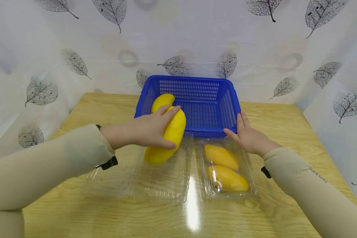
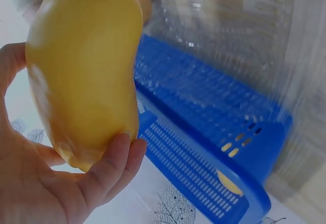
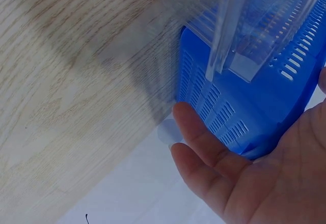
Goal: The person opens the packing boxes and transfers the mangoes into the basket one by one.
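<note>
Cloth printed with dark leaf skeletons hangs behind and at both sides. In front of it spreads the wood-grain table. Two pale sleeves reach in from the lower corners. The blue basket, with slotted walls, stands near the far edge of the table.

Just in front of the basket lie clear plastic containers. The right-hand box shows its contents through the plastic; the middle tray is partly covered by the left hand's load. Left of that is another clear piece, partly behind the arm; I cannot tell whether the two are joined.

The right hand is spread at the basket's near right corner, fingers apart from the thumb, fingers along the end wall and thumb at the front rim. The left hand is clamped round a yellow mango, fingers over the top and thumb on the near side; the fruit tilts above the middle tray, beside the basket's front rim.

A second mango sits at the basket's left end. Two more mangoes lie one in front of the other in the right-hand box. Smallest are the black pieces at the cuffs.
</note>
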A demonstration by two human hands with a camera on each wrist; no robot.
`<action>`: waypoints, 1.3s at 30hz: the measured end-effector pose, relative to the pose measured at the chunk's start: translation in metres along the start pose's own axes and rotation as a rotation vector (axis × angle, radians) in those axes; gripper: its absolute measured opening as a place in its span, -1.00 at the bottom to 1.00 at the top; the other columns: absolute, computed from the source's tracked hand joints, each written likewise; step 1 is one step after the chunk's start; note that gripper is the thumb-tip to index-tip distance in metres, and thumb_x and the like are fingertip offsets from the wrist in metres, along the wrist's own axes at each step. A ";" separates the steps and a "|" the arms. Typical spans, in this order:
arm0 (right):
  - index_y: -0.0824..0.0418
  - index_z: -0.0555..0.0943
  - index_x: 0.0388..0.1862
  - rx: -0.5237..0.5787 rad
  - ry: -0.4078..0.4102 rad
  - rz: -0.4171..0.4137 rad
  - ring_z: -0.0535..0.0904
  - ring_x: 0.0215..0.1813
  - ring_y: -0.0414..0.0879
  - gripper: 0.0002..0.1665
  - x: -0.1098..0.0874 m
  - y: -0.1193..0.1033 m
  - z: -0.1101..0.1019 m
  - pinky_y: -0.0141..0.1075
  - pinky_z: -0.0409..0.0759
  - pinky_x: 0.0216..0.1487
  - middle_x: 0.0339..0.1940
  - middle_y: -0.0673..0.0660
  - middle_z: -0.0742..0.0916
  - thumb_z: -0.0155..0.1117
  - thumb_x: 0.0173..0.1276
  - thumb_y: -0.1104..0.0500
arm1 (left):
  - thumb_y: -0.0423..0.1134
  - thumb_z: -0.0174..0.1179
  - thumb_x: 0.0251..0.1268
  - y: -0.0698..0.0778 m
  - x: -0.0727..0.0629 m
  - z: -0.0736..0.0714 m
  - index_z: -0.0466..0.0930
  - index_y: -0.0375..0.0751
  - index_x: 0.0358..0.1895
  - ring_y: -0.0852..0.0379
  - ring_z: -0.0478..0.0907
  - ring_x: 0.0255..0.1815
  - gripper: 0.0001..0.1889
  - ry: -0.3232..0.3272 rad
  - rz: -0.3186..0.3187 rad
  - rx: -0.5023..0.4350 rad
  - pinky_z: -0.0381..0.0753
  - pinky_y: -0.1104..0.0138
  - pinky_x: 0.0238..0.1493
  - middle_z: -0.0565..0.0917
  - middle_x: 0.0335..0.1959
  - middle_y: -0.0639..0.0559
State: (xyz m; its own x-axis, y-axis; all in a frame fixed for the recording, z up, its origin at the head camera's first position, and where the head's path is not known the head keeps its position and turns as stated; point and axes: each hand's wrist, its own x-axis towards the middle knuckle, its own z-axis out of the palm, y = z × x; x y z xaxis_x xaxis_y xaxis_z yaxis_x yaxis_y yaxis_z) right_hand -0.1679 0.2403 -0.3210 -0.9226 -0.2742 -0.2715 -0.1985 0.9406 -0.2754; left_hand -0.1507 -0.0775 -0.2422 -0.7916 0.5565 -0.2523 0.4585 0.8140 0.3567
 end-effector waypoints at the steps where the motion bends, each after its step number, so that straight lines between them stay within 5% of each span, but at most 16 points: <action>1: 0.52 -0.44 0.38 0.001 0.000 0.000 0.49 0.00 0.42 0.14 0.000 0.000 0.000 0.03 0.57 -0.26 0.40 0.45 -0.37 -0.46 0.37 -0.42 | 0.15 0.28 -0.02 -0.001 0.002 -0.002 -0.31 0.02 0.50 0.00 0.54 -0.32 0.12 -0.001 -0.002 -0.003 0.57 0.22 -0.31 -0.12 0.46 -0.18; 12: 0.52 -0.44 0.38 -0.004 -0.001 0.003 0.44 0.07 0.44 0.14 0.000 -0.002 -0.001 0.08 0.54 -0.18 0.41 0.46 -0.36 -0.47 0.37 -0.42 | 0.14 0.27 0.04 -0.005 0.022 -0.023 -0.34 -0.02 0.50 -0.03 0.43 0.02 0.11 -0.004 -0.016 -0.015 0.52 0.17 -0.07 -0.14 0.45 -0.20; 19: 0.49 -0.46 0.39 0.009 -0.005 0.012 0.58 -0.18 0.34 0.14 0.001 -0.001 -0.002 -0.13 0.55 -0.51 0.41 0.43 -0.38 -0.44 0.37 -0.42 | 0.13 0.25 0.06 -0.002 0.046 -0.042 -0.37 0.03 0.50 -0.03 0.36 0.06 0.09 -0.030 -0.018 -0.002 0.48 0.15 -0.03 -0.11 0.44 -0.21; 25: 0.50 -0.45 0.39 0.004 0.002 0.004 0.50 -0.03 0.42 0.14 0.000 0.000 0.000 -0.05 0.58 -0.40 0.41 0.45 -0.36 -0.44 0.37 -0.42 | 0.13 0.21 0.11 -0.001 0.072 -0.054 -0.41 0.02 0.49 -0.08 0.27 0.18 0.08 -0.063 -0.049 0.009 0.39 0.10 0.11 -0.19 0.46 -0.22; 31: 0.51 -0.43 0.39 0.002 -0.005 0.008 0.54 -0.08 0.39 0.14 -0.001 -0.002 0.001 -0.05 0.58 -0.39 0.41 0.45 -0.34 -0.43 0.38 -0.41 | 0.11 0.19 0.13 -0.004 0.093 -0.057 -0.43 0.02 0.49 -0.09 0.27 0.15 0.06 -0.093 -0.101 0.001 0.38 0.08 0.10 -0.17 0.45 -0.23; 39: 0.50 -0.43 0.39 -0.008 0.009 0.014 0.49 0.00 0.43 0.14 0.001 -0.002 0.000 0.07 0.56 -0.22 0.42 0.45 -0.33 -0.45 0.37 -0.42 | 0.09 0.17 0.13 -0.002 0.117 -0.069 -0.46 -0.01 0.48 -0.16 0.05 0.36 0.06 -0.120 -0.146 0.045 0.28 0.04 0.20 -0.24 0.46 -0.27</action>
State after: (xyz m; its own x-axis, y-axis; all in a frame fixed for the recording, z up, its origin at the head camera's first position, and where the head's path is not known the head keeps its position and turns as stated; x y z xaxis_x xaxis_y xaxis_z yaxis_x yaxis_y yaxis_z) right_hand -0.1684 0.2385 -0.3205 -0.9283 -0.2590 -0.2669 -0.1881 0.9460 -0.2639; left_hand -0.2726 -0.0260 -0.2102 -0.7984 0.4456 -0.4049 0.3620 0.8927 0.2686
